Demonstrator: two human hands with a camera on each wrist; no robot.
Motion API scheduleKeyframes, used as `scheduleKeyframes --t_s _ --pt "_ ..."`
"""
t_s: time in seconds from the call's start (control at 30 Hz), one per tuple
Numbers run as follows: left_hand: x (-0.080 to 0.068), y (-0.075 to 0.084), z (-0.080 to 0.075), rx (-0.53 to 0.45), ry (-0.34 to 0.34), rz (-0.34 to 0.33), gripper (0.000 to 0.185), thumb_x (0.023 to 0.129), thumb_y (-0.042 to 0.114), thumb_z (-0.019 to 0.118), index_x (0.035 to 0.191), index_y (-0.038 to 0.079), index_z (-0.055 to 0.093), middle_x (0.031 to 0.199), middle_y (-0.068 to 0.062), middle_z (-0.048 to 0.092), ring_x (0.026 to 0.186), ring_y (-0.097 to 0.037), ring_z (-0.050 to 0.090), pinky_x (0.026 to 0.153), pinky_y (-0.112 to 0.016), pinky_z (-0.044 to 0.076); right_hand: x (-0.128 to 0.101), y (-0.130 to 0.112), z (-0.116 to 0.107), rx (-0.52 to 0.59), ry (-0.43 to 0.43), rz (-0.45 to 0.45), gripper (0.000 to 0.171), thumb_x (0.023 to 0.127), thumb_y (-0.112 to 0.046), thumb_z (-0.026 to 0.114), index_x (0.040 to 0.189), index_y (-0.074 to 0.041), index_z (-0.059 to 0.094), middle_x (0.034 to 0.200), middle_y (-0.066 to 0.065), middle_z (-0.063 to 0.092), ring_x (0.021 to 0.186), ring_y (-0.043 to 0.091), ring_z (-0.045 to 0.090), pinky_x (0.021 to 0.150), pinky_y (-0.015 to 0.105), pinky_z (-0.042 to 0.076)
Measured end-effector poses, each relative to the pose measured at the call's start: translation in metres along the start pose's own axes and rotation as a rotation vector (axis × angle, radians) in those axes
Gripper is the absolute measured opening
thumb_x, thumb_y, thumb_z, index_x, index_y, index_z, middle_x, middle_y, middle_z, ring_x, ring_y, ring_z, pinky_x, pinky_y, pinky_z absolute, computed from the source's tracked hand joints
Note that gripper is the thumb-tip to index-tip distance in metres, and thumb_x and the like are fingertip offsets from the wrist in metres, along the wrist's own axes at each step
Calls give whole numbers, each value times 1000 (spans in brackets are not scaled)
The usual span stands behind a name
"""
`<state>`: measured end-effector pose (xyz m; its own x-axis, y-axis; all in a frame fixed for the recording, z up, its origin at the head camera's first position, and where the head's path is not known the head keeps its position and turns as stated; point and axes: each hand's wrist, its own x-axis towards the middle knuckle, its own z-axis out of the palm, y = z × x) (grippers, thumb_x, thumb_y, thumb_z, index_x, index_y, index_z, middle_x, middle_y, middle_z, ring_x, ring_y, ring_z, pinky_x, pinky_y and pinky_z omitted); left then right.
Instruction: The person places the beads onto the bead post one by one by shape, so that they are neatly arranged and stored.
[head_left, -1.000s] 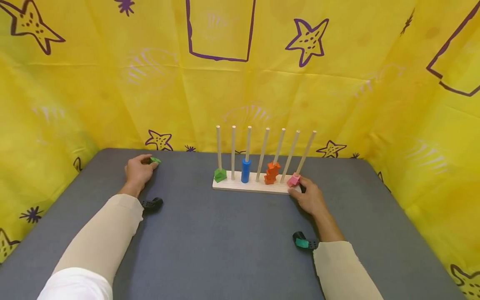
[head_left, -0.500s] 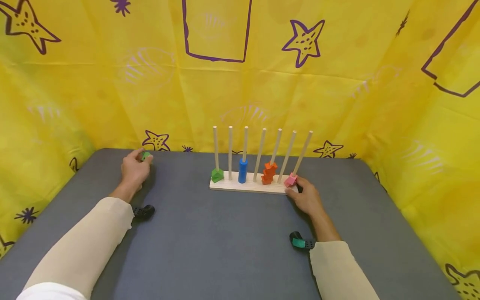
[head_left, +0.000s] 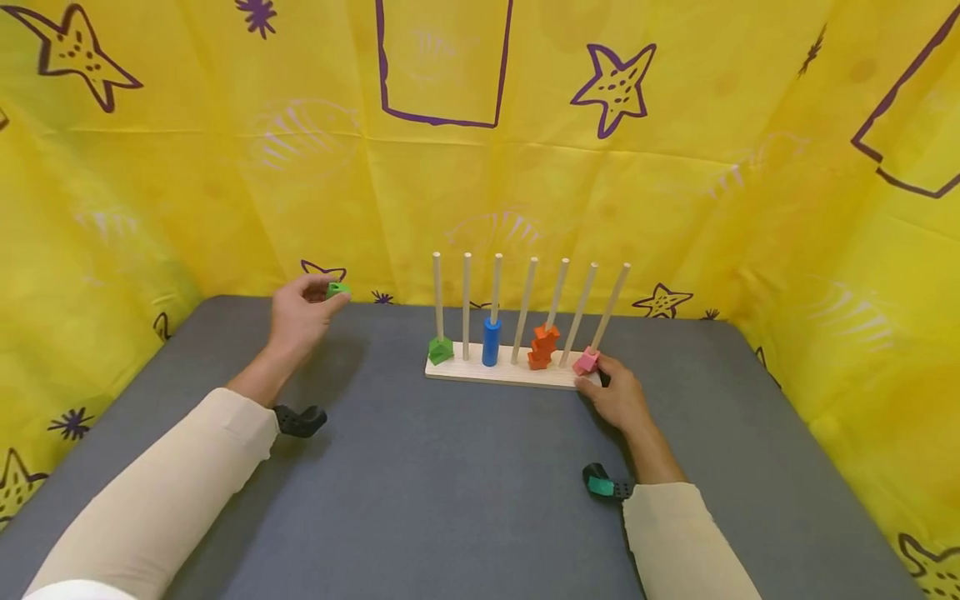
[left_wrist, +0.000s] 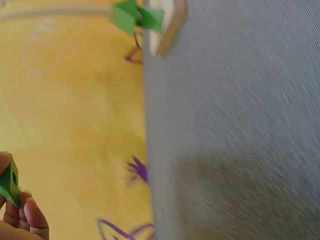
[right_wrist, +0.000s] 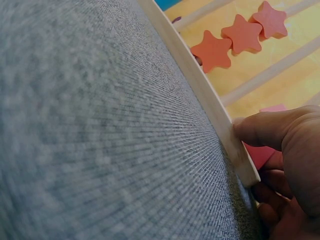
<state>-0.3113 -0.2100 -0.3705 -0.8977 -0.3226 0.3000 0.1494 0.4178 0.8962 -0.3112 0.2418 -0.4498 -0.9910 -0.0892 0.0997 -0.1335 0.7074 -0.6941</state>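
Observation:
Pinched in my left hand (head_left: pixel 298 318) is a green triangular block (head_left: pixel 338 289) with a hole through it. The hand is raised over the far left of the table, and its shadow falls below. My right hand (head_left: pixel 621 397) grips the right end of a wooden peg board (head_left: pixel 480 374), thumb on the front edge. Green triangular blocks (left_wrist: pixel 126 17) sit on the board's leftmost peg. A blue stack (head_left: pixel 491 343) is on the third peg and orange star blocks (right_wrist: pixel 241 34) are on the fifth. Pink blocks (head_left: pixel 587 362) on the rightmost peg are partly hidden by my right fingers.
The dark grey table (head_left: pixel 435 483) ends at a yellow patterned curtain (head_left: pixel 420 192) on the back and both sides. Between the filled pegs stand bare wooden pegs (head_left: pixel 467 304), upright on the board.
My left hand has lifted the green triangular block from the far left of the table, turned it and moved it up and right. The right hand stays on the board.

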Motion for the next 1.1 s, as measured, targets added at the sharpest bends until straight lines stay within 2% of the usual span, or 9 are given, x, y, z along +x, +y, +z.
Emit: scheduleKeyframes --t_s 0.13,0.33,0.5,0.7,0.8,1.1 --pt "-4 16 4 -31 -52 68 39 88 18 72 121 -3 64 92 -5 60 82 -13 55 66 -16 47 0 0 1 3 2 -3 57 89 -15 68 138 7 47 139 30 43 128 46 38 105 57 27" --pt "-8 45 10 -103 -103 116 41 88 20 73 124 2 64 98 -5 60 91 -16 54 72 -21 47 0 -2 1 15 -2 4 58 89 -15 68 138 7 46 139 30 43 128 46 38 105 57 27" --pt "-5 72 21 -117 -140 173 40 88 19 73 124 5 65 99 -7 60 91 -18 55 70 -21 48 0 0 -1 14 0 12 58 89 -16 68 138 6 46 140 29 43 128 46 38 105 57 27" --pt "-2 100 37 -141 -185 242 38 87 13 73 123 3 65 99 -10 60 88 -19 56 65 -20 49 0 2 -3 1 -1 15 59 89 -16 67 139 6 45 140 30 42 128 47 37 105 58 27" --pt "-1 109 44 -142 -210 257 38 87 11 73 123 3 65 99 -11 60 87 -19 56 64 -21 48 -1 2 -4 -10 -5 15 59 89 -17 67 139 6 45 139 30 42 128 48 37 104 59 27" --pt "0 119 60 -127 -285 232 37 87 10 74 122 5 66 101 -13 61 90 -22 54 67 -24 47 -1 -1 -2 -18 -24 34 59 90 -18 67 140 5 44 140 30 41 129 47 36 105 59 26"
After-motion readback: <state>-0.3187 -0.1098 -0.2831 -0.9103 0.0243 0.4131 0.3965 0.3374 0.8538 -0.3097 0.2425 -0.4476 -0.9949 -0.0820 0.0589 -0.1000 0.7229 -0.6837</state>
